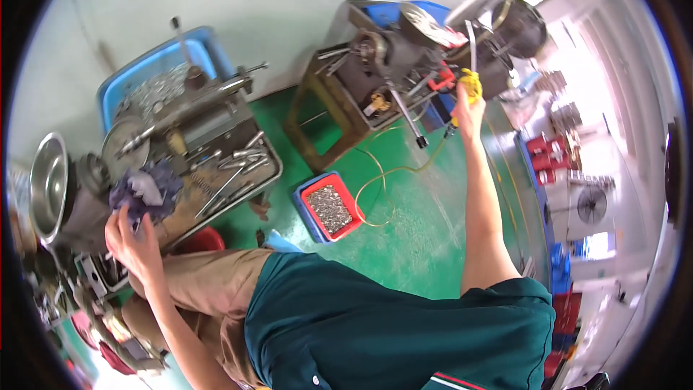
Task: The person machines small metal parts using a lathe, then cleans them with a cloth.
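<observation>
A crumpled bluish-grey rag [146,189] sits bunched at the fingertips of the left hand [132,240], which is raised with its fingers curled up into the cloth, gripping it against the side of a small bench machine [189,119]. Just beyond that hand, on the far side of the rag, a metal tray [268,173] under the machine holds loose steel rods and tools. To the hand's left stands a shiny steel bowl [48,184], and further beyond the machine a blue crate [204,49] is filled with small metal parts.

The right hand [468,110] is stretched far out at arm's length, closed around a yellow air nozzle [471,85]; how tightly the fingers pinch it cannot be told at this size. A thin yellowish hose [386,173] trails from near that hand down across the green floor [426,231]. Just past the right hand is a second, darker machine [390,58] on a brown stand. Between the two hands, on the floor, lies a red and blue tray [328,209] of small grey pieces
</observation>
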`<state>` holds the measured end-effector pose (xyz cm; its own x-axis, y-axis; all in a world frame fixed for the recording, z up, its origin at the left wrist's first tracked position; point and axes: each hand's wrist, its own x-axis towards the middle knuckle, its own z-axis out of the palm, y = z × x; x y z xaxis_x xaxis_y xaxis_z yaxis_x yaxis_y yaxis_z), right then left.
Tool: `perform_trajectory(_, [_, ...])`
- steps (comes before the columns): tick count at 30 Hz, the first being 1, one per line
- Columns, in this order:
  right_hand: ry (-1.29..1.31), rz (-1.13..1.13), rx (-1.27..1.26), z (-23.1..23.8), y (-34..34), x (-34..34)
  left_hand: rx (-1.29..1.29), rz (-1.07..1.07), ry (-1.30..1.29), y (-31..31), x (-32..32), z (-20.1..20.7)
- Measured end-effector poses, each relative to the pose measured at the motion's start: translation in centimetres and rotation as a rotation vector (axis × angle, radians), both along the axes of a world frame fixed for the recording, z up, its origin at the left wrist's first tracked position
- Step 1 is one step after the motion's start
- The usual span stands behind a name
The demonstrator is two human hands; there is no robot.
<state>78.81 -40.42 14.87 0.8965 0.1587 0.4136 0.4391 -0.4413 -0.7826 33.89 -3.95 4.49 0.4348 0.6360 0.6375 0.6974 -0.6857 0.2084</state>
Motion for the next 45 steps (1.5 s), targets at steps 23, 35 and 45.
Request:
perform_trajectory(23, [0.131, 0.812, -0.691, -5.2, 14.8, -20.5, -0.146, 0.016, 0.018, -0.6, -0.2, -0.7])
perform_trajectory(35, [-0.059, 1.074, -0.754, -5.8, 21.7, -25.2, -0.093, -0.088, 0.01, 0.9, 1.3, -0.5])
perform_trajectory(45, [-0.116, 1.091, -0.799, -6.2, 22.8, -24.7, -0.103, -0.11, -0.022, 1.2, 1.8, -0.4])
